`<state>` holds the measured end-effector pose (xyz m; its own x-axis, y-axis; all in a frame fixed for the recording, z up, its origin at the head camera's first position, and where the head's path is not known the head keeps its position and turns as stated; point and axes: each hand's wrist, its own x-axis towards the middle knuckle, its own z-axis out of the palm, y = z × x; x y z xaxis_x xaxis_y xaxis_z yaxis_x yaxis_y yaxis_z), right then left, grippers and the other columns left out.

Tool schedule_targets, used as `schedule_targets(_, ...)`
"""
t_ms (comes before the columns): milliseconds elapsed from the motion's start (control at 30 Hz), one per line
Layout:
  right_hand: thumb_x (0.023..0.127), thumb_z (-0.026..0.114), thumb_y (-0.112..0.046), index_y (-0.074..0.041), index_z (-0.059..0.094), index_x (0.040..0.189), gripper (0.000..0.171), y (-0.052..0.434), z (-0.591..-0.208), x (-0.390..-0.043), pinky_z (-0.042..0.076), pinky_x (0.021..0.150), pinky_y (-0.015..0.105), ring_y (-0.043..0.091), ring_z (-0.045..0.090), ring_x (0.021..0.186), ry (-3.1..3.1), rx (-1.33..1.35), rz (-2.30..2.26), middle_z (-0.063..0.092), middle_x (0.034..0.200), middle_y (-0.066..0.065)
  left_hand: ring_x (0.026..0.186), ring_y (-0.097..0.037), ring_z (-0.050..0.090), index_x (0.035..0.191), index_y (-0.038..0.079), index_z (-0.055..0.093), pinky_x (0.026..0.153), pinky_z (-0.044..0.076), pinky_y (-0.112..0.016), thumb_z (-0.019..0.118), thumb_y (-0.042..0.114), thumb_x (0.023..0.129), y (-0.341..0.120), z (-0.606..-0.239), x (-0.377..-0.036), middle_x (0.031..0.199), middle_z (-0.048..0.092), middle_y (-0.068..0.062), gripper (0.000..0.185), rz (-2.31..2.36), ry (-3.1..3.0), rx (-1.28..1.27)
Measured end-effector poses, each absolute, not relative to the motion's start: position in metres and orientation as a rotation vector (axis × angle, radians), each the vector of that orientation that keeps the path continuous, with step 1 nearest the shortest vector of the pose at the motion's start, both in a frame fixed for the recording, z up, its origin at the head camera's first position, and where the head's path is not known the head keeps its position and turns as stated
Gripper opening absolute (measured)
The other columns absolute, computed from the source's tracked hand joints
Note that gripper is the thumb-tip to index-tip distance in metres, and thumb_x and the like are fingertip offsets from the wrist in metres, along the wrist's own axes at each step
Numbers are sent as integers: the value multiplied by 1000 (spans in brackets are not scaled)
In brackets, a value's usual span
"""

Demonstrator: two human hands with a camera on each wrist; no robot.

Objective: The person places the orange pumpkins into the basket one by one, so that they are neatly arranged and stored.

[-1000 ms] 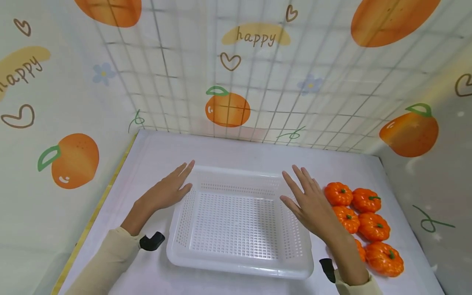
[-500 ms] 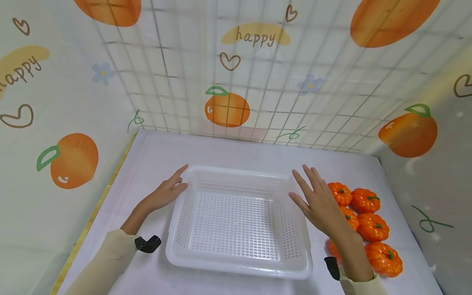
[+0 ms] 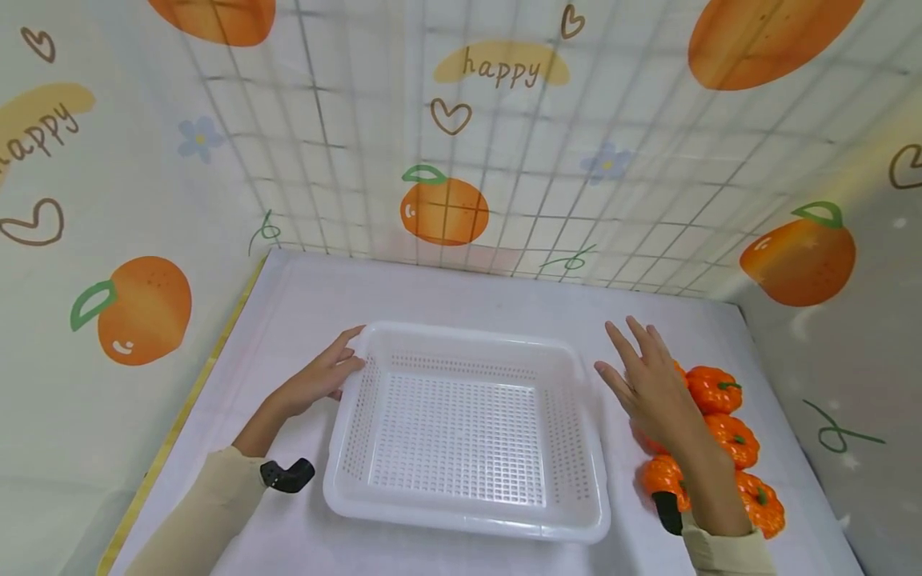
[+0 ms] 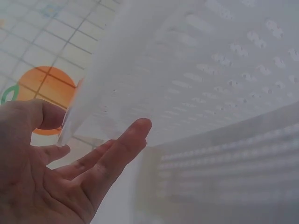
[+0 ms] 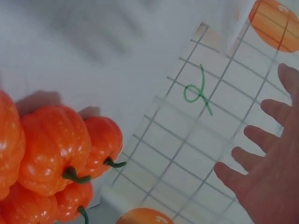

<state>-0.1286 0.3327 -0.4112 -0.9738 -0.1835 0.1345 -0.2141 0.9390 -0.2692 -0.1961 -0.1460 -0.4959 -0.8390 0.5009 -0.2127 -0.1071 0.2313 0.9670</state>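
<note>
A white plastic basket [image 3: 461,524] with a perforated floor sits on the table, nothing in it. My left hand [image 3: 313,386] holds its rim near the far left corner; the left wrist view shows the thumb at the rim and the other fingers [image 4: 119,149] under it along the outer wall. My right hand [image 3: 659,396], fingers spread and holding nothing, hovers to the basket's right over several shiny orange pumpkins [image 3: 713,390] with green stems. The hand and forearm hide some of these pumpkins [image 5: 53,149], which the right wrist view shows clustered beside the hand.
The table [image 3: 461,292] has a white cover, with a yellow strip [image 3: 190,408] along its left edge. White curtains [image 3: 346,200] printed with oranges, hearts and grid lines enclose the back and sides.
My left hand has come onto the basket's left rim and now grips it. The right hand has moved right, away from the basket and over the pumpkins. The basket stays in place.
</note>
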Motion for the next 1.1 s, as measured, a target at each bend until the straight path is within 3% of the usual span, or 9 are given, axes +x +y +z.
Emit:
schedule_targets(233,105,47,-43,-12,19,160,69,350,-416,-136,14,100,80,57,9,142,-3043,213,511,12,160,29,101,-37,65,157,28,19,72,57,-43,45,21,107,-148,-494,-197,128,57,-22,57,1648,2012,348)
schedule_targets(633,104,43,-49,-12,8,161,76,374,-421,-143,22,93,82,62,17,135,-3196,23,601,9,157,35,97,-32,66,157,28,19,71,57,-42,45,21,107,-149,-495,-200,126,57,-21,57,1632,2019,349)
schedule_targets(1100,104,48,-41,-4,11,159,75,387,-424,-156,28,91,80,67,24,125,-3204,-106,540,16,149,41,99,-32,63,158,26,15,73,54,-41,45,24,106,-150,-490,-199,129,53,-23,60,1593,2026,361)
